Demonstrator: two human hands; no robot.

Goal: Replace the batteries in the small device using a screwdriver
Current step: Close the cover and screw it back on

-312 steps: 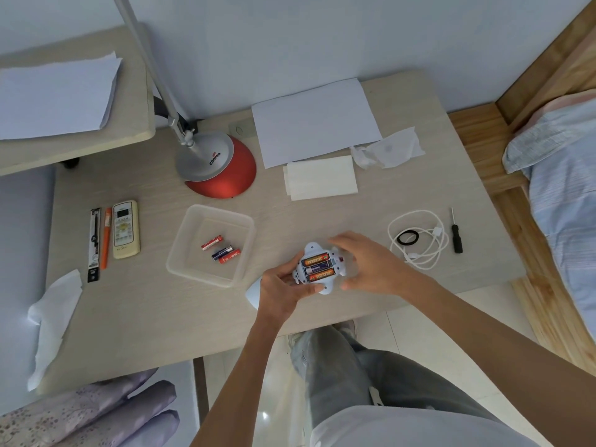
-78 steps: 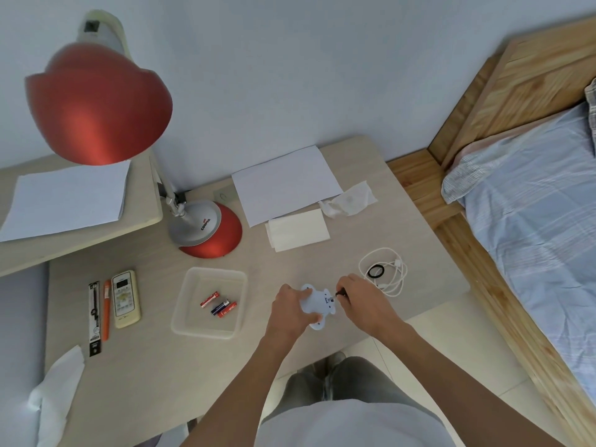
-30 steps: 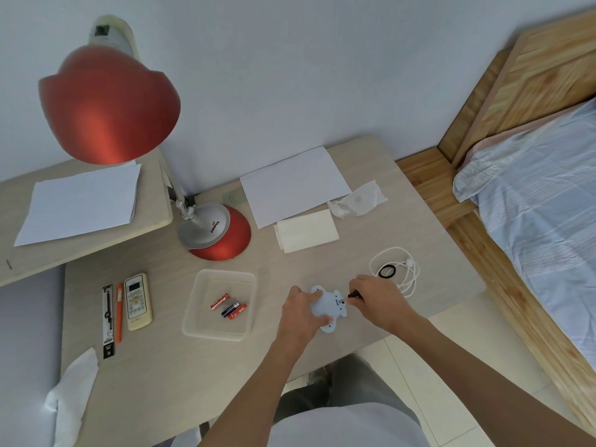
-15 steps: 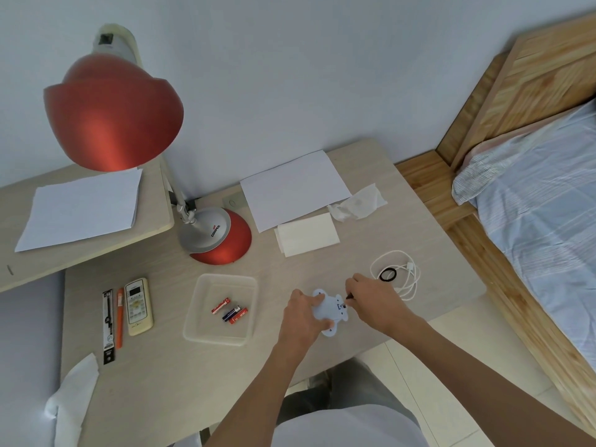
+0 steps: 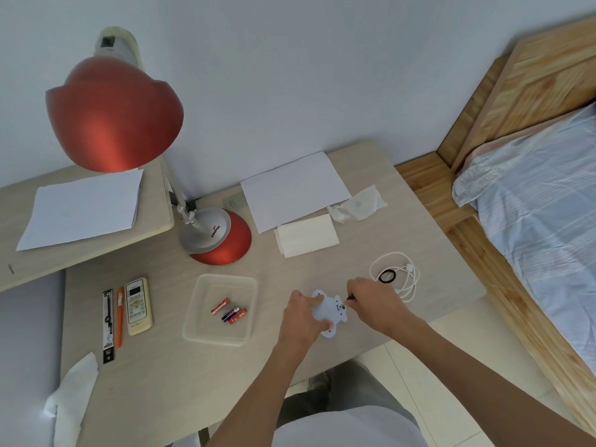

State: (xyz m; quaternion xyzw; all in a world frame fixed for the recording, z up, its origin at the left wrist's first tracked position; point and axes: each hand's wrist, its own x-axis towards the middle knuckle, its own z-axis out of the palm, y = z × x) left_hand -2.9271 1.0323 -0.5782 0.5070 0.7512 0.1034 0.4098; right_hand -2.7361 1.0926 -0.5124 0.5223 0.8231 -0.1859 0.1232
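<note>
Left grip (image 5: pixel 301 317) holds device (image 5: pixel 327 310), right grip (image 5: pixel 371 301) pinches screwdriver (image 5: pixel 350 298); lamp (image 5: pixel 209 235) reads COOPER.

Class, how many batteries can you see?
3, all in the clear tray: left red battery, dark blue battery, right red battery beside it. Any inside the device are hidden.

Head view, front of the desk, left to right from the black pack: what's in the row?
black narrow pack → orange pen → remote → clear tray → left hand → device → right hand, gripping the screwdriver → white cable
</note>
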